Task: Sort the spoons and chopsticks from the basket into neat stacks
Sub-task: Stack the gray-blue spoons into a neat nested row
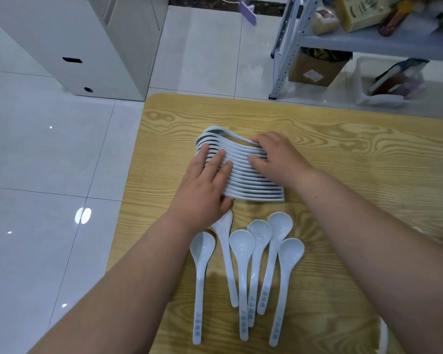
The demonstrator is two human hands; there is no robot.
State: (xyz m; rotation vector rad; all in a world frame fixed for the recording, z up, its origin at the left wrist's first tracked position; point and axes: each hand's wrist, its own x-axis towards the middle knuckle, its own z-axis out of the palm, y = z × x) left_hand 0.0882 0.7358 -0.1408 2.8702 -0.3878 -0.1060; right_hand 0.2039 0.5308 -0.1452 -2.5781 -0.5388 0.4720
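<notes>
A row of several white spoons nested on their sides (243, 172) lies on the wooden table (356, 154). My left hand (205, 185) lies flat on the bowl end of this stack with straight fingers. My right hand (276, 157) covers the handle end, fingers bent over the top spoons. Nearer to me, several loose white spoons (253, 254) lie face up in a fan, bowls pointing away, with printed handles. No chopsticks or basket show in the head view.
The table's left edge runs beside a glossy tiled floor. A white cabinet (92, 47) stands at the far left. A metal shelf (368, 39) with boxes and bags stands beyond the table's far edge. A white object (384, 335) peeks in at the lower right.
</notes>
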